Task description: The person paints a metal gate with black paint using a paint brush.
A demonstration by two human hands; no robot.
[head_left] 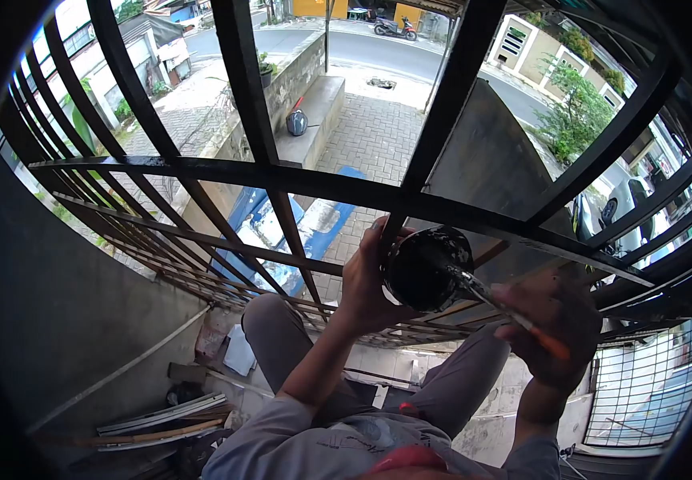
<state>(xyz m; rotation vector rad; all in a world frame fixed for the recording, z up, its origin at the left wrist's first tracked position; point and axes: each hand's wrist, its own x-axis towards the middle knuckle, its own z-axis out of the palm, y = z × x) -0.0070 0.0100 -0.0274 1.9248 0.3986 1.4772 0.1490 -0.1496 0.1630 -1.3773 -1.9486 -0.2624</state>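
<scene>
My left hand (364, 280) is wrapped round the side of a paint can (456, 242), whose rim is spattered and whose inside looks black. The can is held up close to the metal bars, above my knees. In my right hand (552, 324) is a paintbrush (482, 290), its handle orange towards the end. The brush slants down to the left, with its head inside the can. Its bristles are lost in the dark of the can, so whether they touch paint cannot be made out. Right in front stands a dark metal grille (346, 185) of uprights and crossbars.
A dark sheet panel (486, 152) stands beyond the bars at right. Outside are a blue and white bench-like object (314, 228), a helmet (297, 122) on a ledge and a motorcycle (395, 30). Wooden strips (162, 424) lie at lower left; wire mesh (650, 392) is at right.
</scene>
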